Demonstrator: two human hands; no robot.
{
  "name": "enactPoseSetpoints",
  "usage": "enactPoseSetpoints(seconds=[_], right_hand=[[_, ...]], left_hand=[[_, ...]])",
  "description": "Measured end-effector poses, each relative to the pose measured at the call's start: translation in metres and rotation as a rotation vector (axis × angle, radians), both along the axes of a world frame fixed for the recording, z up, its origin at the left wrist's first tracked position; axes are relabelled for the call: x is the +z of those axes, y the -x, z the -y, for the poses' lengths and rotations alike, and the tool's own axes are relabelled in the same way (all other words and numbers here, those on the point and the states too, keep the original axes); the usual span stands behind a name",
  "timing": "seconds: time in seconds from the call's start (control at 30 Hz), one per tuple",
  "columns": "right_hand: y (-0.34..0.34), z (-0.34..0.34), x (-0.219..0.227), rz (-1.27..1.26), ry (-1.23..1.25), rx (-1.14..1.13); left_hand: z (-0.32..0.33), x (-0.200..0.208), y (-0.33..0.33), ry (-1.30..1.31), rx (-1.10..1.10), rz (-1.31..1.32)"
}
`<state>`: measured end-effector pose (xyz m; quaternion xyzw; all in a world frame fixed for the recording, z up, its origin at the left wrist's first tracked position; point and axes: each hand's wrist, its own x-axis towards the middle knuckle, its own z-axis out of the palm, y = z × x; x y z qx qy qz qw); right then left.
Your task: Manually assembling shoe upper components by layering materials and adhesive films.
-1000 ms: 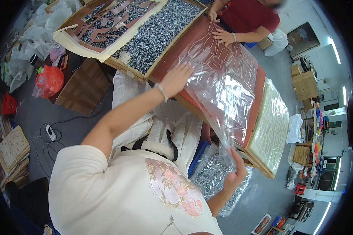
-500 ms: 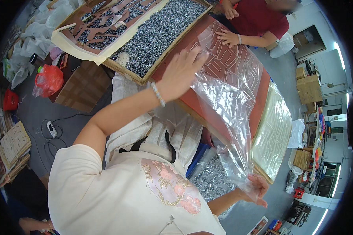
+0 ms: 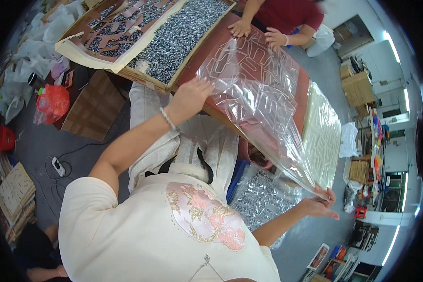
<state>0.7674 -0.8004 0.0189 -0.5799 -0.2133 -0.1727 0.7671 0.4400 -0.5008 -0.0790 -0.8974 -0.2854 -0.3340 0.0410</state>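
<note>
A clear plastic film, marked with pale looped outlines, lies partly on a reddish-brown board and stretches off its near edge. My left hand is at the film's left edge with its fingers closed on it. At the far right, my right hand pinches the film's gathered corner, the other fingers spread. The film between my hands is drawn into shiny folds. Across the board a co-worker's two hands, one flat and one with a white bracelet, rest at the film's far edge.
A wooden-framed tray of dark glittering pieces stands at left, partly covered by cut-out sheeting. Right of the board lies a pale translucent patterned sheet. Below are a bag of silvery scraps, a cardboard box and a power strip.
My left hand has come down and left onto the film's edge. My right hand has moved up and right, pulling the corner taut. The co-worker's other hand has come down onto the film.
</note>
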Motion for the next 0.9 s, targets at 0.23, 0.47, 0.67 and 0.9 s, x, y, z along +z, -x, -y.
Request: enactPoseSetpoints(seconds=[0.23, 0.47, 0.67, 0.9], right_hand=[[-0.042, 0.037, -0.005, -0.066, -0.165, 0.03], [-0.075, 0.073, -0.031, -0.282, -0.345, -0.105], [-0.153, 0.208, -0.095, -0.037, -0.456, -0.057], [0.136, 0.155, -0.2, 0.147, -0.234, 0.181]], left_hand=[[0.093, 0.023, 0.006, 0.008, -0.111, -0.089], [0.145, 0.104, -0.018, -0.342, -0.456, -0.62], [0.189, 0.158, -0.066, -0.622, -0.958, -0.844], [0.203, 0.157, -0.129, -0.566, -1.671, -0.538]])
